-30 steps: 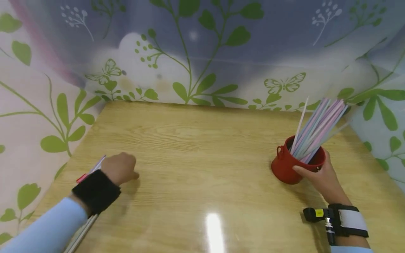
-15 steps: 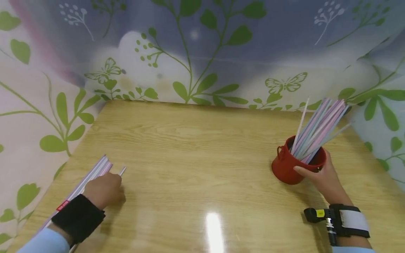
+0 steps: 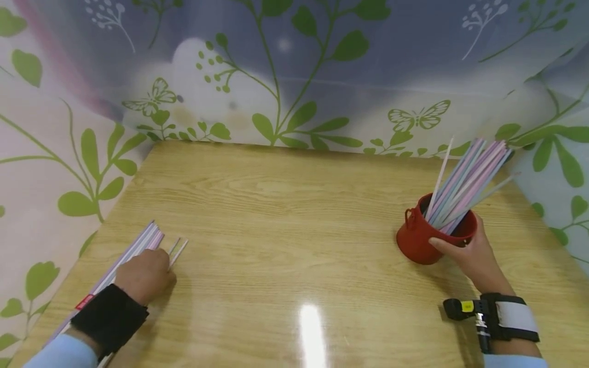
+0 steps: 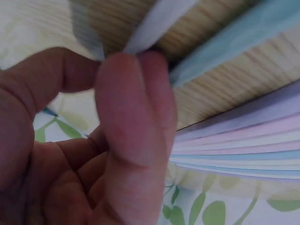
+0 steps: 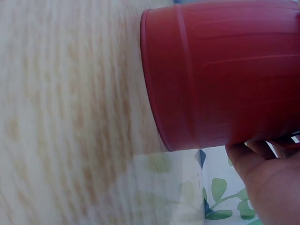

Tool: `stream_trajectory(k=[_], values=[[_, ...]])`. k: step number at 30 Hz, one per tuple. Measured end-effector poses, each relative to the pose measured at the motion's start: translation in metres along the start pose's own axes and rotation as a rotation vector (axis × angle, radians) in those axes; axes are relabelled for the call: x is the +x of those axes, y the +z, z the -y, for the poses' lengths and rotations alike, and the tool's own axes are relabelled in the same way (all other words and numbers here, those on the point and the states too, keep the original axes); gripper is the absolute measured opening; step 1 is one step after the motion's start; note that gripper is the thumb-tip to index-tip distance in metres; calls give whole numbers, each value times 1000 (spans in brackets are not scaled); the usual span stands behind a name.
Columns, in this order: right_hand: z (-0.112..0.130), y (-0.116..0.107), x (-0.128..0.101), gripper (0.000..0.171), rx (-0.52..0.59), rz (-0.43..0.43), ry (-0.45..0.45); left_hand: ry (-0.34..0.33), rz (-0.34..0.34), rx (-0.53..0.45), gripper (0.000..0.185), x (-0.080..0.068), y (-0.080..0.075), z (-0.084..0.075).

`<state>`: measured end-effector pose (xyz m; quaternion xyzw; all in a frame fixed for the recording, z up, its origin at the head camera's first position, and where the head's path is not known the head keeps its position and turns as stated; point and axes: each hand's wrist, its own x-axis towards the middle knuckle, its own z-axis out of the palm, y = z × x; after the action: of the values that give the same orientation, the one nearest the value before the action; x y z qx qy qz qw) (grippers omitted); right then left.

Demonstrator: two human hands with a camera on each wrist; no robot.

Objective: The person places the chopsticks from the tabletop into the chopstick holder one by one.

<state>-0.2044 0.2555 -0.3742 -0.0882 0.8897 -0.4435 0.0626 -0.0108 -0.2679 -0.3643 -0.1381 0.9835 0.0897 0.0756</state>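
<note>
Pastel straws (image 3: pixel 138 250) lie bundled at the wooden table's (image 3: pixel 285 230) left edge; the left hand (image 3: pixel 143 275) pinches a loose one beside them. The right hand (image 3: pixel 474 255) grips the red bucket (image 3: pixel 425 240) of straws. Judged mid-pickup; lifting toward the bucket seems due.

A light wooden table (image 3: pixel 294 220) fills the view, its grain running across and a bright glare spot near the front edge. Behind and at both sides hangs a backdrop (image 3: pixel 285 76) printed with green leafy stems, butterflies (image 3: pixel 417 116) and small white sprigs on pale blue and cream.
</note>
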Motion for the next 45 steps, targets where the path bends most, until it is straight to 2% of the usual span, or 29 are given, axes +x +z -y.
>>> stream_trajectory(k=[5,10,13,16,18,19,21,22,24,26,27,29,30,32,34,35,38,40,42,45], values=[[0,0,0,81,12,-8,-4,33,-76,45,11,3,8,-3],[-24,-1,10,82,-21,-29,-17,86,-137,50,11,7,11,-8],[-36,-1,16,85,3,-29,-20,148,-140,-16,12,10,-5,-13],[-39,-1,17,86,14,-24,-23,229,-157,-133,9,16,-44,-29],[-35,-1,14,84,4,-27,-31,287,-235,-226,5,22,-80,-49],[-32,-2,12,83,5,-26,-35,323,-295,-277,5,25,-99,-63],[-24,-2,8,82,-22,-32,-35,410,-445,-412,4,31,-136,-96],[-20,-3,5,81,-16,-31,-32,474,-529,-512,4,35,-153,-116],[-10,-3,2,82,1,-26,-20,675,-697,-782,6,42,-180,-161],[-4,-2,0,82,7,-20,-10,882,-774,-1036,8,49,-195,-207],[-1,-2,0,82,24,-17,-6,971,-787,-1113,10,52,-198,-230],[2,-1,1,82,41,-14,-9,1051,-732,-1230,14,54,-195,-273],[2,0,1,82,34,-18,-12,1025,-682,-1245,16,54,-190,-292],[3,0,3,81,31,-25,-17,947,-582,-1213,18,59,-171,-326],[4,1,4,81,41,-24,-22,916,-497,-1149,18,67,-146,-351],[4,2,4,81,45,-23,-23,922,-489,-1115,17,74,-131,-361],[3,3,3,82,62,-13,-24,944,-454,-990,17,91,-90,-381],[3,2,2,81,42,-22,-22,963,-441,-932,16,99,-68,-389],[2,1,1,80,31,-27,-22,965,-418,-887,15,104,-52,-394],[2,-1,-1,78,24,-26,-29,961,-401,-840,12,108,-37,-398]])
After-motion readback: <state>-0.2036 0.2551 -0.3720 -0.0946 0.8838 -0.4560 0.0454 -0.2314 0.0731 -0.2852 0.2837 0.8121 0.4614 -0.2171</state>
